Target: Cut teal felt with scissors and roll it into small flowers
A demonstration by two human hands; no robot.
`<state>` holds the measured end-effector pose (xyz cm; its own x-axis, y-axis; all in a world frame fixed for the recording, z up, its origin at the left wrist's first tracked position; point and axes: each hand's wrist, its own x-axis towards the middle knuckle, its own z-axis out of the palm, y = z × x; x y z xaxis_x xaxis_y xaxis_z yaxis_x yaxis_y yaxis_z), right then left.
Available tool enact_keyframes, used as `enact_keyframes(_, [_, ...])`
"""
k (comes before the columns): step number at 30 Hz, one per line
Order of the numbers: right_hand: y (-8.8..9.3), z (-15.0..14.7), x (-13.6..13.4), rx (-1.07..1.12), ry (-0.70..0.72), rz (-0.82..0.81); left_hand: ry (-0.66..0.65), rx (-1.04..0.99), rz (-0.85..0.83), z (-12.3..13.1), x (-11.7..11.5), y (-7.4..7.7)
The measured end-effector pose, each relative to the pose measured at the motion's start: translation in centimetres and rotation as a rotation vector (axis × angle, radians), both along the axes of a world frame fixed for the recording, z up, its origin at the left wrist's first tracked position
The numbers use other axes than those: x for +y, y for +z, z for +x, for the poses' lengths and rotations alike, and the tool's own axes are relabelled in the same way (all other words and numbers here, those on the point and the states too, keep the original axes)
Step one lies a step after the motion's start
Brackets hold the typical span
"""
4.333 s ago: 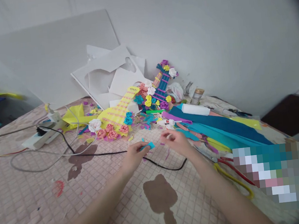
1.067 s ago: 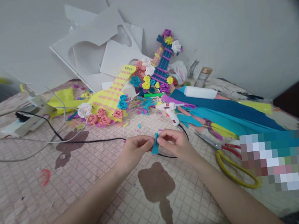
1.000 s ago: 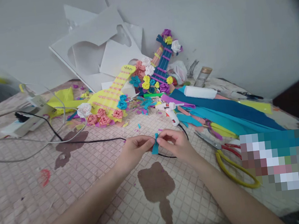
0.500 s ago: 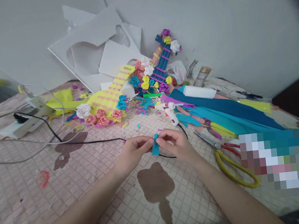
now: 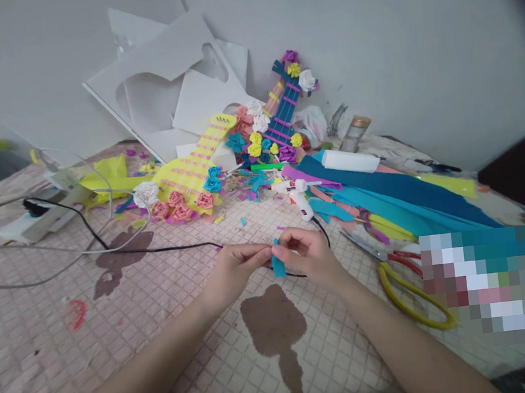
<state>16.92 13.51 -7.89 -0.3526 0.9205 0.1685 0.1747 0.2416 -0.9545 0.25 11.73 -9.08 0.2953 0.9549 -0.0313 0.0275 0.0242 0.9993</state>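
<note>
- The blue strip (image 5: 279, 266) is on the near side of the glue gun (image 5: 301, 205), a little to its left, between the two hands, and its lower end hangs free.
- The right hand (image 5: 310, 254), just on the near side of the glue gun, is narrow and holds the strip between thumb and fingers.
- The left hand (image 5: 235, 271), nearer and to the left of the glue gun, has its thumb and first finger close together at the strip's edge; I cannot tell if they pinch it.
- To the right of the glue gun and nearer lie the scissors (image 5: 381, 256), with their blades partly apart.
- To the left of the glue gun is the yellow guitar shape (image 5: 188, 178), with paper flowers along its lower edge.
- Beyond the glue gun, the dark blue guitar shape (image 5: 285, 111) leans, also with flowers.
- The white roll (image 5: 350, 161) lies beyond the glue gun, to its right.
</note>
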Motion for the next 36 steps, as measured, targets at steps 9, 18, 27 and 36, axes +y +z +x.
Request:
enact_keyframes(9, [0.2,0.1,-0.1,-0.024,0.004,0.031,-0.018,-0.05,-0.044,0.1,0.0,-0.1])
enact_keyframes(18, [0.4,0.2,-0.2,0.025,0.047,0.011,-0.017,-0.078,-0.01,0.4,0.0,0.3])
enact_keyframes(27, [0.2,-0.1,-0.3,-0.023,0.008,0.004,0.073,0.131,0.113,0.2,-0.3,0.5])
enact_keyframes(36, [-0.1,0.0,-0.1,-0.049,-0.014,-0.001,0.111,-0.165,-0.094,0.6,-0.2,0.6])
